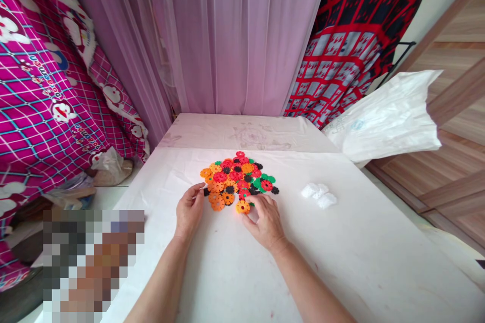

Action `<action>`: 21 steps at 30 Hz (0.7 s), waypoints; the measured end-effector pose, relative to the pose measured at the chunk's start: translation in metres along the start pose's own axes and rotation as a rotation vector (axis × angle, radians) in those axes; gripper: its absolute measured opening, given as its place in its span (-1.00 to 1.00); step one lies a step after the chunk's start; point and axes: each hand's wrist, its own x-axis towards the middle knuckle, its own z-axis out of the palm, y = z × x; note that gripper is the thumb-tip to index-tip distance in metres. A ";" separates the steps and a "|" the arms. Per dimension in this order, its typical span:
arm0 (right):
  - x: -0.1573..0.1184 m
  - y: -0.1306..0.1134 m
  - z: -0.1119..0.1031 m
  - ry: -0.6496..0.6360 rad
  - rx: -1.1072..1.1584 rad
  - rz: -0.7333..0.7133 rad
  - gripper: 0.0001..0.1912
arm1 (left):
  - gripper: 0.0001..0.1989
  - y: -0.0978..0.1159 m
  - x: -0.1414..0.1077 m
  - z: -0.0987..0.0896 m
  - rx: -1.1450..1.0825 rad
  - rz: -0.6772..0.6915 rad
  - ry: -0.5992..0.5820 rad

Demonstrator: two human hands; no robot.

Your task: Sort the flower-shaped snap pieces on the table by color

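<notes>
A pile of notched plastic snowflake discs (235,175) in red, orange, black and green lies in the middle of the white-covered table (235,272). At its left edge, my left hand (189,209) pinches a black snowflake disc (206,192) between thumb and index fingertip. My right hand (267,221) is at the near side of the pile, its thumb and fingers closed on a yellow-orange snowflake disc (242,207). To the right, a small group of white snowflake discs (319,195) lies apart from the coloured ones.
A white plastic bag (386,116) stands at the table's right edge. Behind the table hangs a purple curtain (235,35). Pink patterned cloth (56,75) drapes at left, and a red-and-black patterned cloth (341,55) at right. A wooden door (450,141) is at far right.
</notes>
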 end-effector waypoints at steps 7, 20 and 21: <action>0.011 0.016 0.005 0.114 0.035 0.054 -0.84 | -0.60 -0.004 0.001 0.001 0.002 0.013 0.003; 0.090 0.061 0.034 0.164 -0.085 0.219 -0.78 | -0.60 -0.007 0.001 0.001 -0.015 0.033 -0.002; 0.092 0.061 0.035 0.140 -0.101 0.212 -0.76 | -0.60 -0.008 0.001 0.001 -0.017 0.033 -0.002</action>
